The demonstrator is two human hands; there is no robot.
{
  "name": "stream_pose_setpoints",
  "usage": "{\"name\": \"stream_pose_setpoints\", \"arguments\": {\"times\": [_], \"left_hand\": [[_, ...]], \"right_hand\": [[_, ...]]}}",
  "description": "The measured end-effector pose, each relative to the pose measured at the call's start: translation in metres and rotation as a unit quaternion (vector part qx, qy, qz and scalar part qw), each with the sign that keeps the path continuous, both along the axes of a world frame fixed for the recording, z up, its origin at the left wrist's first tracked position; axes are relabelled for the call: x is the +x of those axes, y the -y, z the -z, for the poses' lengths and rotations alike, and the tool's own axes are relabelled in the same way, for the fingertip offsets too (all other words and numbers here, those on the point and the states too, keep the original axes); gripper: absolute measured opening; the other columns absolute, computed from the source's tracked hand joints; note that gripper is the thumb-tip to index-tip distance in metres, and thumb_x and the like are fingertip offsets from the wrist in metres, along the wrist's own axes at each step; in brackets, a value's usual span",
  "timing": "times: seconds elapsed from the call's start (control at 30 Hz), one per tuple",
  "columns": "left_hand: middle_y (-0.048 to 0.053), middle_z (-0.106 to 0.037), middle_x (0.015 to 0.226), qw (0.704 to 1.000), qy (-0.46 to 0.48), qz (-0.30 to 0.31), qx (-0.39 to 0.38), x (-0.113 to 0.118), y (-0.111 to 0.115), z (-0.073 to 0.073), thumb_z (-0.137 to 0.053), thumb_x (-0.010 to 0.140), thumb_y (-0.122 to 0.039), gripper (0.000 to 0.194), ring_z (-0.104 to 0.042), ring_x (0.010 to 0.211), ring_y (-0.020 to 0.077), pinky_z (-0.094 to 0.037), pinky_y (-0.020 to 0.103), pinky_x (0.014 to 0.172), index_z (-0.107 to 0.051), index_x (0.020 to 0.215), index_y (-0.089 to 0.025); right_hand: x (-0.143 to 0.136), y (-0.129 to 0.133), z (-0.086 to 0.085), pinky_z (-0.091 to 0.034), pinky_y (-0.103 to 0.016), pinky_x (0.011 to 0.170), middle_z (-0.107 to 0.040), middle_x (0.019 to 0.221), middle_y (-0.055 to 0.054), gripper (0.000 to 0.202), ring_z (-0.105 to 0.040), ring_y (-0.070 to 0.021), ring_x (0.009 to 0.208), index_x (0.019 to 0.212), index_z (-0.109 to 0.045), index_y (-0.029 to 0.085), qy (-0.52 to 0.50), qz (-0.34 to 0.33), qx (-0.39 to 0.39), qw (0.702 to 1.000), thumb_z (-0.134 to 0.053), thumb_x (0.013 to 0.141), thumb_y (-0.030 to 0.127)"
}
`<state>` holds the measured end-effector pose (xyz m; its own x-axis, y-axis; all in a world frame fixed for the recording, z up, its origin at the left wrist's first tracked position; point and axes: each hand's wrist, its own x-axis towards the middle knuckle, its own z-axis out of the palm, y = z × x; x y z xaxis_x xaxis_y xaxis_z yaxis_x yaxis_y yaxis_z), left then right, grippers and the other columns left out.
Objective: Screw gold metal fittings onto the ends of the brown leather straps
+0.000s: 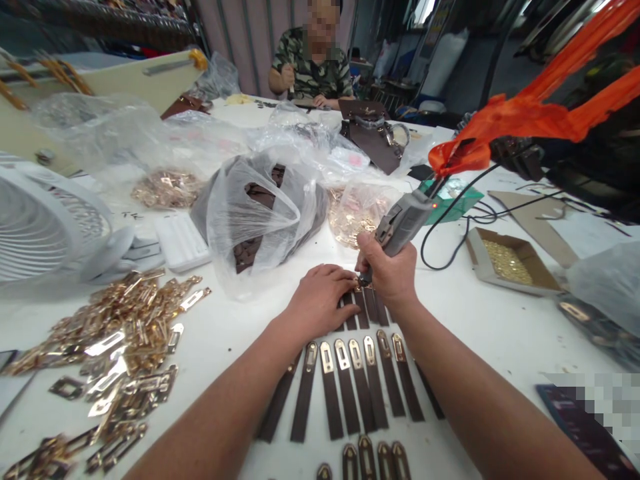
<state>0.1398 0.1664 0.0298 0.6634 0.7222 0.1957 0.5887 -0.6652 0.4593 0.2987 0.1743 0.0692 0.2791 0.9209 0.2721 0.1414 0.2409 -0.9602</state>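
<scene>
My right hand [395, 270] is closed around a grey electric screwdriver [407, 217] with a small red light. Its dark tip points down at the far row of brown leather straps [360, 310], by the gold metal fittings at their upper ends. My left hand [323, 300] lies palm down beside the tip, fingers stretched over those straps. Nearer to me, a second row of straps [345, 400] carries gold slotted plates [341, 354] at the far ends. More plate-tipped straps [367, 457] show at the bottom edge. The contact at the screwdriver's tip is partly hidden by my fingers.
Loose gold plates [125, 333] are heaped at left, near a white fan [45, 223]. A plastic bag [265, 213] of brown pieces stands ahead. At right are a box of small gold parts [510, 263] and a black cable [425, 243]. Across the table sits a person [315, 67].
</scene>
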Motion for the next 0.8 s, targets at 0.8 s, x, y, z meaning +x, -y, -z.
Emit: {"name": "stream_pose_setpoints", "arguments": {"times": [0.8], "left_hand": [[0.003,-0.071,0.145,1.000,-0.017,0.004,0.014,0.000,-0.001,0.000,-0.078,0.095,-0.044,0.040,-0.059,0.138,0.0301,-0.044,0.048,0.122,-0.076,0.129,-0.022]], "right_hand": [[0.013,0.001,-0.004,-0.045,-0.027,0.049,-0.058,0.053,-0.001,0.049,-0.055,-0.0138,0.048,0.067,-0.059,0.018,-0.099,-0.042,0.031,0.994,-0.086,0.084,0.056]]}}
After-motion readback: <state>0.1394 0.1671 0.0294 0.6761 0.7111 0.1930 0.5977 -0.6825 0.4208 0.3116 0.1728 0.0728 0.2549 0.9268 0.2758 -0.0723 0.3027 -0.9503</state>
